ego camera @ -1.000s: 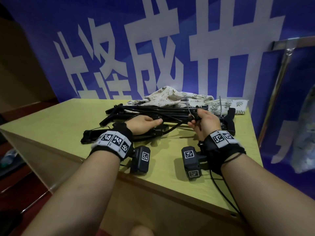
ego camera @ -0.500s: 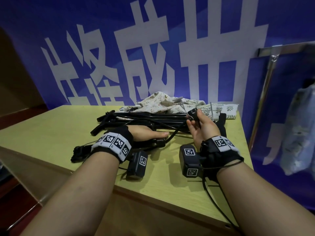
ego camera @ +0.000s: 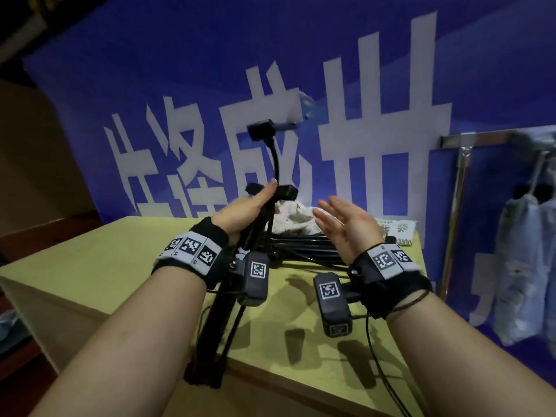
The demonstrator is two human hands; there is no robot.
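Across the lower left of the frame, a bare stretch of the yellow-green table (ego camera: 90, 266) is seen, backed by a blue banner (ego camera: 180, 85) printed with large white characters. Left of centre, the left hand (ego camera: 243, 212) is shown with its fingers and thumb curled round the upper part of a black stand (ego camera: 216, 326), which is gripped firmly. The black stand is held steeply tilted, its folded legs slanting down to the near edge of the table at lower centre. Its thin curved neck (ego camera: 275, 164) is seen rising above the hand to a blurred black clamp head (ego camera: 261, 132) in front of the banner. A marker-printed wristband (ego camera: 192, 251) is worn on that wrist.

Just behind the hands, a patterned cloth (ego camera: 288, 218) is laid on the table, with more black rods (ego camera: 301, 249) lying flat in front of it. Right of centre, the right hand (ego camera: 346, 224) is held apart from the stand, palm turned inward and fingers spread and relaxed, with nothing held. At the far right, a metal rack (ego camera: 460, 182) is seen with pale garments (ego camera: 517, 266) hung from it.
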